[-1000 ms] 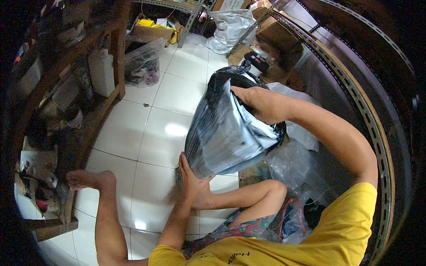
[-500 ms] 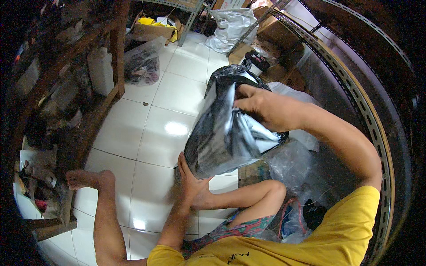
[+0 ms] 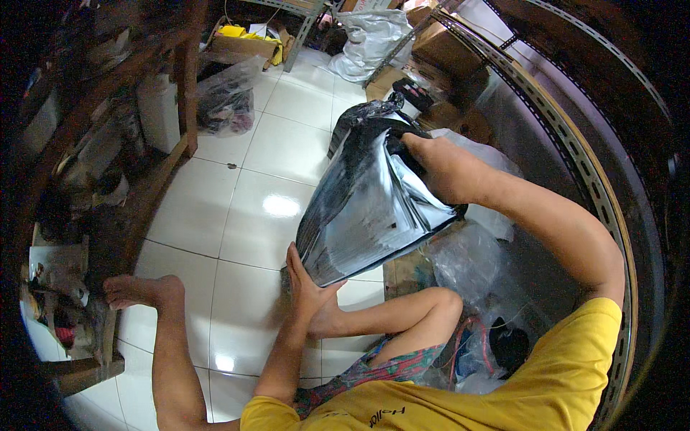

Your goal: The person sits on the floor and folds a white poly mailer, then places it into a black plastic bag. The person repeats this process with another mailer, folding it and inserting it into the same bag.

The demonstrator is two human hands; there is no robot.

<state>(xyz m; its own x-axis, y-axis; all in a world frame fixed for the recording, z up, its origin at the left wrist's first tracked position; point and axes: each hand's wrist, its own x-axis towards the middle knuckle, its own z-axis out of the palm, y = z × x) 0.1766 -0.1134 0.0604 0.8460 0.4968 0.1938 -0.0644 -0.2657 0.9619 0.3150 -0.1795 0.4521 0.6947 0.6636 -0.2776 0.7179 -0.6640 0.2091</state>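
Bag point(image 3: 338, 223): While both hands are on it, it lies tilted in front of the person, above the floor point(image 3: 187, 205); black film, its open side toward the right. Whether its underside touches the tiles cannot be told.
Sheets point(image 3: 429, 213): pale, stacked, showing at the bag's open side; what they are is unclear.
Left hand point(image 3: 309, 291): at the bag's near corner, fingers up along one side, thumb on the other, the corner gripped between them.
Right hand point(image 3: 449, 169): at the upper open side, wrist bent, fingers pointing inward; the fingertips are hidden, so I cannot tell whether they pinch anything.
Legs: left foot point(image 3: 133, 291) near the wooden rack point(image 3: 188, 93); right knee point(image 3: 447, 305) bent, below the bag.
Far end: box point(image 3: 248, 50) with yellow things, clear bag point(image 3: 226, 97) with dark contents, white sack point(image 3: 370, 47).
Right side: clear plastic point(image 3: 467, 258) just beyond the bag, beside the metal shelf point(image 3: 611, 230).
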